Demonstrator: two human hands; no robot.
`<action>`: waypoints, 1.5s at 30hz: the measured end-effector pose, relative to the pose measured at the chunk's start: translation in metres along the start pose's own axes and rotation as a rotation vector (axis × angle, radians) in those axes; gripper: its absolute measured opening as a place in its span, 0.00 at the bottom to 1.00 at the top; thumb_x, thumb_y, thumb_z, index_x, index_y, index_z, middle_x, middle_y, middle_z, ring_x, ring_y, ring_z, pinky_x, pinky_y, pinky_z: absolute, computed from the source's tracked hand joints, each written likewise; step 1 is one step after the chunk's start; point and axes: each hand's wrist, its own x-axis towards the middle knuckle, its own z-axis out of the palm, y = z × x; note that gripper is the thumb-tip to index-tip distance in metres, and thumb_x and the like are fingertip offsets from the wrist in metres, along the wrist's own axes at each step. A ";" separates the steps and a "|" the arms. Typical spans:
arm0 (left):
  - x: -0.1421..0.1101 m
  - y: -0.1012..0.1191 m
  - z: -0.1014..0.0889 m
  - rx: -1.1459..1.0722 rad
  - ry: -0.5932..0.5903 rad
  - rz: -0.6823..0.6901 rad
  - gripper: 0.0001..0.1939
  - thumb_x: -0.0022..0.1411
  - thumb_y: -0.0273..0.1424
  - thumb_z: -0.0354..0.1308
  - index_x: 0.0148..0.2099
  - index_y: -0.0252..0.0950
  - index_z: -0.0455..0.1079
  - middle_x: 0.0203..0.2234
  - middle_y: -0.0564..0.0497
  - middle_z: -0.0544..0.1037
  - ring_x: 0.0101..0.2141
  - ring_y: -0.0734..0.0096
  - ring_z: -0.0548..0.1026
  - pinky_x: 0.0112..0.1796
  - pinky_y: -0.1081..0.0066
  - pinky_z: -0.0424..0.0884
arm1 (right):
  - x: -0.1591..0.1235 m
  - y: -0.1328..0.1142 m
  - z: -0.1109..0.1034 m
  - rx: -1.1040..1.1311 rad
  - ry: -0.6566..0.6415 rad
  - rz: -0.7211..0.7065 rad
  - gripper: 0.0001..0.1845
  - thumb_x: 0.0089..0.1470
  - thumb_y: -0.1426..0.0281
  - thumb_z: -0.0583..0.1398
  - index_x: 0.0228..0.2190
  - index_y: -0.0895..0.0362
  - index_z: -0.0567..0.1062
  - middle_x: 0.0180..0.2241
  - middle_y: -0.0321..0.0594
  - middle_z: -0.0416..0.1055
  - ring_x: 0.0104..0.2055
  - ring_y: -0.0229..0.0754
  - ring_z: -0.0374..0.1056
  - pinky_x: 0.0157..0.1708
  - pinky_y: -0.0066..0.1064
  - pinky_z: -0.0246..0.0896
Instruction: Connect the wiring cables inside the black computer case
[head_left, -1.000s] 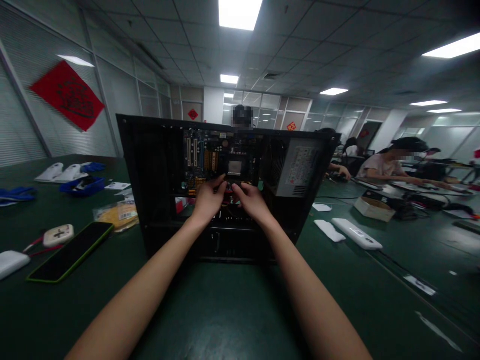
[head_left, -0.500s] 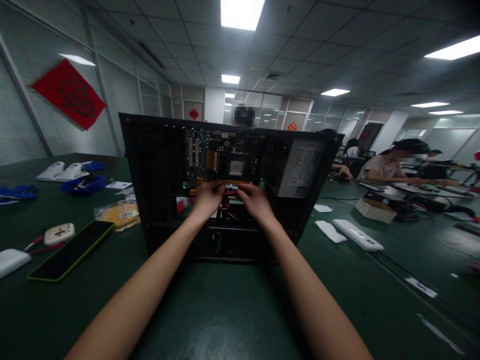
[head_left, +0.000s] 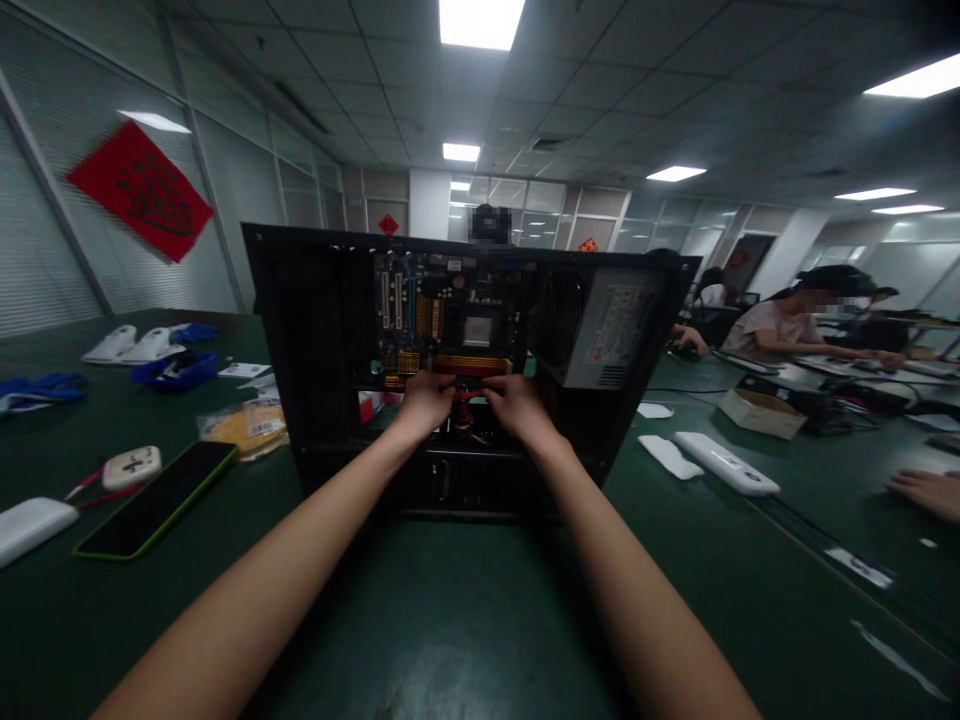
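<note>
Head view showed us a computer case [head_left: 289, 350] of dark, flat-sided metal, open toward us and upright on the smooth green tabletop [head_left: 465, 610], which gave back a dull sheen. Inside, the motherboard [head_left: 459, 290] was crowded with small parts, pale slots and a square of silvery metal, and the power supply [head_left: 619, 335] was a grey box with a printed label, its round fan grille turned inward

Our left hand [head_left: 426, 402] and right hand [head_left: 517, 402] reached in just below the board, fingertips facing each other with a small gap between. Both grips were narrow, thumbs drawn in toward the fingers beside the thin red wires [head_left: 466, 400]; shadow hid the tips, so we could not tell whether either hand had closed on them

The case's straight edges framed our wrists loosely, and its lower front bar ran beneath our forearms. Bare tabletop lay between us and the case. To the left, well apart from our arms, were a green-edged phone [head_left: 157, 500] and a crinkled plastic packet [head_left: 247, 425]; to the right lay a rounded white bar [head_left: 727, 463] and an open cardboard box [head_left: 761, 412]
</note>
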 end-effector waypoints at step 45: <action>0.006 -0.003 0.002 0.152 -0.065 -0.096 0.10 0.59 0.27 0.59 0.36 0.34 0.83 0.27 0.49 0.83 0.33 0.66 0.79 0.36 0.74 0.70 | -0.001 -0.004 -0.002 -0.128 -0.131 0.064 0.12 0.59 0.77 0.59 0.40 0.61 0.84 0.39 0.50 0.80 0.41 0.44 0.77 0.40 0.26 0.65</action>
